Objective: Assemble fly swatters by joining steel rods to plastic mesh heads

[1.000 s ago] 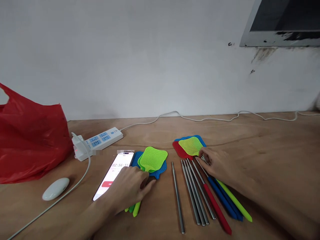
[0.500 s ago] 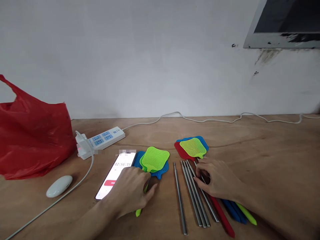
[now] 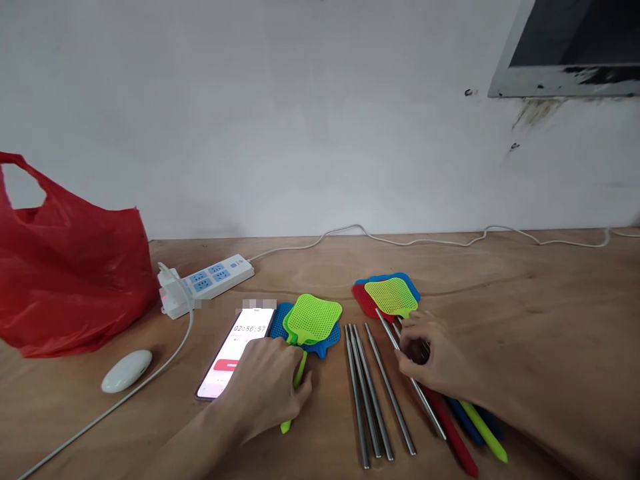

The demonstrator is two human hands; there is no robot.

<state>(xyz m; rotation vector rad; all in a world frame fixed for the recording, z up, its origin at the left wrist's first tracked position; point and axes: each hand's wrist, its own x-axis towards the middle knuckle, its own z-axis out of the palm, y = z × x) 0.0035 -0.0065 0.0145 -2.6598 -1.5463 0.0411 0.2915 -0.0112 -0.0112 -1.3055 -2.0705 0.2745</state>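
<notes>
"Looking first at the right hand [image 3: 435, 357], what do you see?"
"Its fingers [image 3: 419, 325] are half curled, the thumb [image 3: 412, 369] against one steel rod [image 3: 425, 403]; whether they grip it, I cannot tell."
"And the left hand [image 3: 267, 377]?"
"It bends over a yellow-green handle [image 3: 300, 370]; its grip also I cannot tell."
"Farther out?"
"Four more rods [image 3: 373, 392] lie between the hands on the worktop [image 3: 305, 272]; swatter heads [image 3: 315, 319] are beyond."

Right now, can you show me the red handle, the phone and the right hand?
Red handle [image 3: 452, 433]: head view, its lower part.
Phone [image 3: 237, 345]: head view, its lit screen.
Right hand [image 3: 440, 351]: head view, its back.
</notes>
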